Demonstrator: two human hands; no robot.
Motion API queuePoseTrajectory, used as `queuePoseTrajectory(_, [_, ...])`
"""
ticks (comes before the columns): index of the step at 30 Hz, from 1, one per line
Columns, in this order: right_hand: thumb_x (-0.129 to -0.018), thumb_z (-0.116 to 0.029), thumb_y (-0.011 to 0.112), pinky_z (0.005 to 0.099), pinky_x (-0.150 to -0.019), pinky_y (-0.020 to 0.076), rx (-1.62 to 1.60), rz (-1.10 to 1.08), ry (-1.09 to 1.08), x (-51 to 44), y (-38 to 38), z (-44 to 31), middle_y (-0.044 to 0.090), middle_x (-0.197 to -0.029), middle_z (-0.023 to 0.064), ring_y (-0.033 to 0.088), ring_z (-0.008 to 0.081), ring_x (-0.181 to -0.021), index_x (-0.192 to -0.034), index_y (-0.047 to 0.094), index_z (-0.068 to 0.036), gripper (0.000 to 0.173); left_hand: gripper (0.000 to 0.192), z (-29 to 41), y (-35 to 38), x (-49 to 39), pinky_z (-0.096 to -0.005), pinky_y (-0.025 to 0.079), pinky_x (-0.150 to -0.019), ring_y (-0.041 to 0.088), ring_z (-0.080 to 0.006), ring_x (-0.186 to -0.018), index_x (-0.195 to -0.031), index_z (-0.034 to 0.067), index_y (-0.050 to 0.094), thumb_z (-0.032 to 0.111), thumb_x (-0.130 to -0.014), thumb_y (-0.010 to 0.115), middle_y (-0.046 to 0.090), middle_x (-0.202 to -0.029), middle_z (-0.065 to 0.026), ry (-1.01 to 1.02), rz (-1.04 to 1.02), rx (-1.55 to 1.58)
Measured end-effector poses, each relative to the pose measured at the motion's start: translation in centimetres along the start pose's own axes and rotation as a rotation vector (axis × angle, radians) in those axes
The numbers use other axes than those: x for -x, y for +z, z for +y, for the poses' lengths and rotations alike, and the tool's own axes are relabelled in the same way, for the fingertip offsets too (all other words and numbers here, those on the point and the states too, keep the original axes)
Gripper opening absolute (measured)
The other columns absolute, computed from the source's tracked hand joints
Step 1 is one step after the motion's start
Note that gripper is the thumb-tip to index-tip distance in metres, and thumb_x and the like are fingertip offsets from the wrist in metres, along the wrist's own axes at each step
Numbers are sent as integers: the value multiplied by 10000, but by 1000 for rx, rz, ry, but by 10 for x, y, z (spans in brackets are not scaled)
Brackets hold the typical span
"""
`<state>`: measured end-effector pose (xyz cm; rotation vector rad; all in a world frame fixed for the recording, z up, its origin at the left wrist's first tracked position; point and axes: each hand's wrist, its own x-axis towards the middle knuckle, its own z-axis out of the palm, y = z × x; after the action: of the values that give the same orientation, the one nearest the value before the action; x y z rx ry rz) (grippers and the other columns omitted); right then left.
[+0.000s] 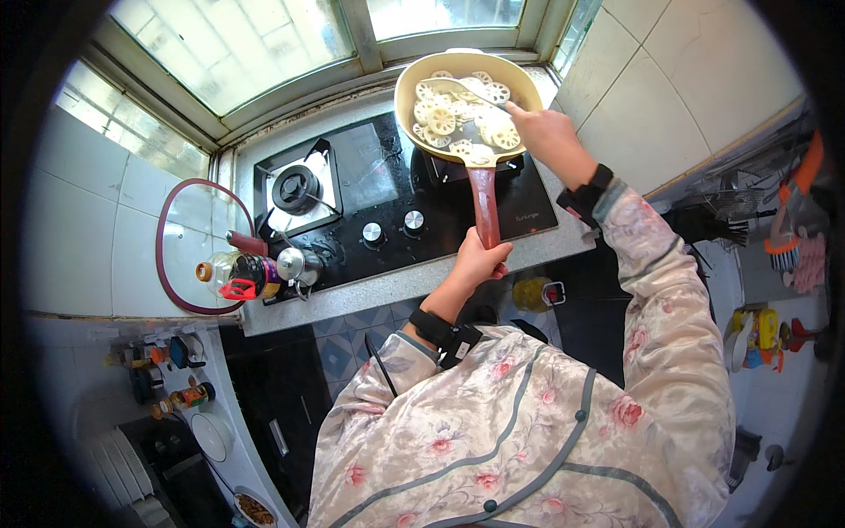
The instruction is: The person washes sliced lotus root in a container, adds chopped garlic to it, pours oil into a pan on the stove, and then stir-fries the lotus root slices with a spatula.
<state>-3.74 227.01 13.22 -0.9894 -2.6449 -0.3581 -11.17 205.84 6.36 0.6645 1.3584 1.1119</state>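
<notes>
A cream-coloured pan [404, 109] sits over the right burner, its brown handle [482, 198] pointing toward me. My left hand [480, 259] is closed around the handle's near end. With my right hand [549, 135] I grip a spatula [455, 86], its pale head down among sliced lotus root [441, 120]. The slices lie loosely over the pan's dark bottom, some overlapping. Part of the spatula's handle is hidden inside my right fist.
The black gas hob [370, 171] has a bare left burner [296, 190] and two knobs. At its left end stand a steel pot [300, 265], an oil bottle [223, 269] and a brown-rimmed glass lid [160, 244]. A tiled wall [660, 86] rises close on the right; windows are behind.
</notes>
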Motion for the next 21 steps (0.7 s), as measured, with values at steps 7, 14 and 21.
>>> queuePoseTrajectory(7, [-798, -182, 520, 369, -458, 460, 95, -255, -201, 31, -20, -11, 585, -580, 82, 611, 243, -547, -1040, 571, -184, 247, 255, 0, -2, -1, -225, 446, -377, 544, -107, -456, -841, 25, 418, 112, -769, 646, 519, -610, -30, -2, -33, -13])
queuePoseTrajectory(14, [-808, -177, 519, 378, -474, 465, 22, -117, -173, -2, -31, -5, 593, -608, 80, 615, 261, -578, -1029, 592, -172, 233, 241, -2, 0, -1, -231, 452, -377, 544, -111, -454, -828, 27, 421, 107, -770, 641, 515, -604, -30, 19, 7, 4])
queuePoseTrajectory(21, [-781, -95, 498, 387, -510, 480, 66, -326, -253, 8, -27, -26, 599, -640, 117, 625, 282, -632, -993, 593, -124, 234, 250, -4, 0, 0, -235, 455, -379, 543, -113, -450, -829, 29, 421, 113, -763, 647, 516, -613, -30, 0, 7, 20])
